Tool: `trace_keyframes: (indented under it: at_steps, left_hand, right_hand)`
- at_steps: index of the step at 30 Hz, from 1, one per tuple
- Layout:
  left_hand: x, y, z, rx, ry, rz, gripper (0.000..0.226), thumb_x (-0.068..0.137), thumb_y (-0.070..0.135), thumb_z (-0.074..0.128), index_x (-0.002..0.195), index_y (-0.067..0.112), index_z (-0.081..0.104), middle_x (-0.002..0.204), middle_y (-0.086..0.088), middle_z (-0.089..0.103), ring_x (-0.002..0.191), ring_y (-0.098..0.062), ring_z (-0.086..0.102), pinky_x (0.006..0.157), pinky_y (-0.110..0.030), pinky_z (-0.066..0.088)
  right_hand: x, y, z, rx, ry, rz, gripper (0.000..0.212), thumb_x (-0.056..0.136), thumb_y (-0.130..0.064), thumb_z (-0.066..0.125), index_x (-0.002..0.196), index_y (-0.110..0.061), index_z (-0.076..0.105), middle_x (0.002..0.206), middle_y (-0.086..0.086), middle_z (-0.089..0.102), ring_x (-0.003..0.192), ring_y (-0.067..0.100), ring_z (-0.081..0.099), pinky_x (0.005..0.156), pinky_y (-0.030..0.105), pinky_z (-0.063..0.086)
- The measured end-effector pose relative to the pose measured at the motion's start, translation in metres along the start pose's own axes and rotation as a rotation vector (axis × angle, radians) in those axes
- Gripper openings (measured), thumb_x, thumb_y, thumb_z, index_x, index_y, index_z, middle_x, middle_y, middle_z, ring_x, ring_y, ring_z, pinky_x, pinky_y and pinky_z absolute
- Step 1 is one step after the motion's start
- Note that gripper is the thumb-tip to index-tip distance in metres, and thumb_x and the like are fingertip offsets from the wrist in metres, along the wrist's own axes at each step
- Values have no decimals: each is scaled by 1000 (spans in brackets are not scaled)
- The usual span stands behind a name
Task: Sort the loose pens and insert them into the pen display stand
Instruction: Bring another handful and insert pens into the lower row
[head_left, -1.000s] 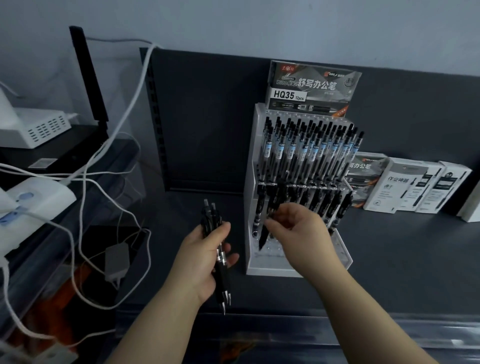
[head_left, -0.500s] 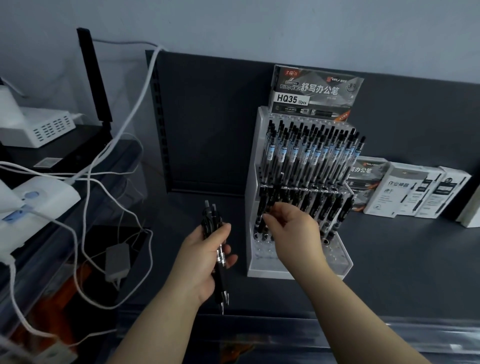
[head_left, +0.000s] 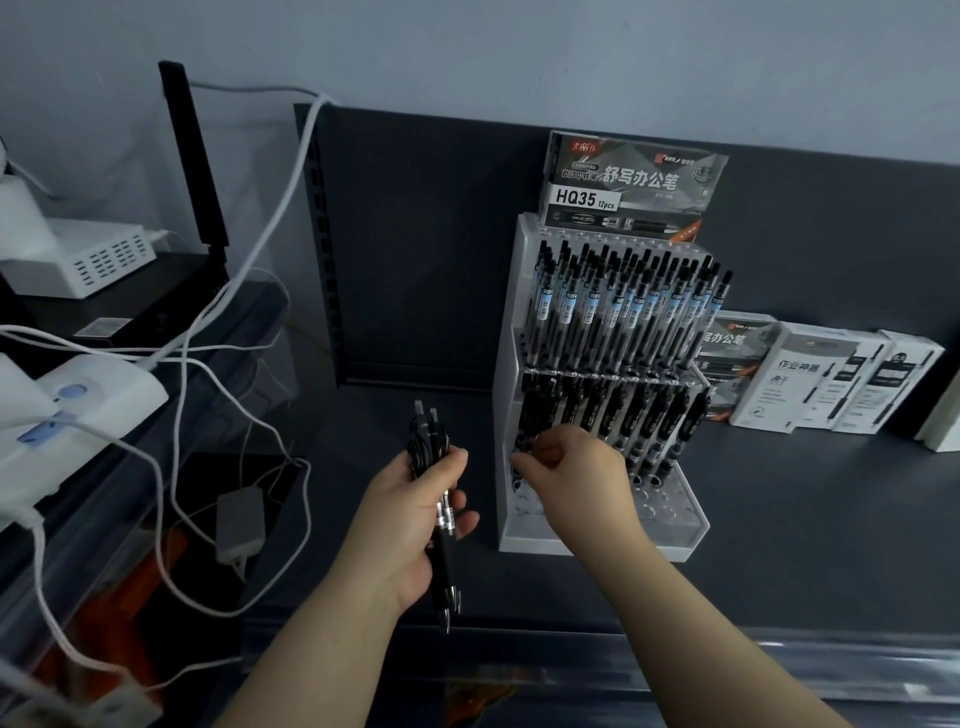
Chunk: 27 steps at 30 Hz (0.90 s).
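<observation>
Head view, items as seen. Item one: my left hand (head_left: 410, 519), fingers and thumb wrapped round a bundle of black pens (head_left: 430, 441), held upright over the dark tabletop (head_left: 831, 519) just left of the stand; clicker ends stick out above the fist, tips below the wrist. Item two: my right hand (head_left: 576, 478), fingers curled, fingertips bunched at the leftmost pen (head_left: 525, 415) of the lower row; whether they actually pinch it I cannot tell. Item three: white pen display stand (head_left: 506, 364), upright on the tabletop against the dark back panel, upper row (head_left: 623, 306) packed with clear-barrelled pens, lower row holding black pens, open holes showing in the base. Item four: HQ35 box (head_left: 628, 187) on top of the stand. Item five: boxed pens (head_left: 810, 379) standing to the stand's right. Item six: white cables (head_left: 249, 270) and a power strip (head_left: 93, 395) at far left.
</observation>
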<state>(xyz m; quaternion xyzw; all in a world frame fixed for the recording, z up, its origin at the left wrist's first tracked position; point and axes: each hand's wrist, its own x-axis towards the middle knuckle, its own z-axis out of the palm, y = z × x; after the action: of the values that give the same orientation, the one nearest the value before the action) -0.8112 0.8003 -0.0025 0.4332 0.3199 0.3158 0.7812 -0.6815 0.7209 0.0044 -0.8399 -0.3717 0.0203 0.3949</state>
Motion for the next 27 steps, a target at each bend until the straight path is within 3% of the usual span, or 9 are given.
trace_keyframes:
  at_steps: [3,13,19,27]
  left_hand:
    - [-1,-1,-1,0,-1,-8,2,84,15,67,86,15,65,71,2,55,64,-12,53,54,-27,51]
    - [0,0,-1,14,-10,-9,3,84,16,67,86,15,66,72,2,55,64,-12,53,55,-27,51]
    - [0,-1,-1,19,-9,-12,3,84,16,67,87,15,66,72,1,54,64,-12,53,55,-28,52]
    - [-4,-1,4,12,-2,-26,3,85,16,67,86,14,65,69,1,53,62,-12,53,56,-28,52]
  right_hand:
    - [1,0,2,-40,8,-16,20,90,-27,61,100,-10,67,75,-6,62,67,7,53,55,12,37]
    - [6,0,4,-200,-101,-58,21,95,-23,51,95,-6,65,89,7,67,82,22,60,67,27,46]
    - [3,1,3,-152,-85,-68,24,93,-26,56,107,-9,67,96,4,70,81,15,61,68,20,42]
    - [4,2,2,-179,-76,-69,29,92,-33,58,103,-9,69,91,4,71,82,17,64,65,20,41]
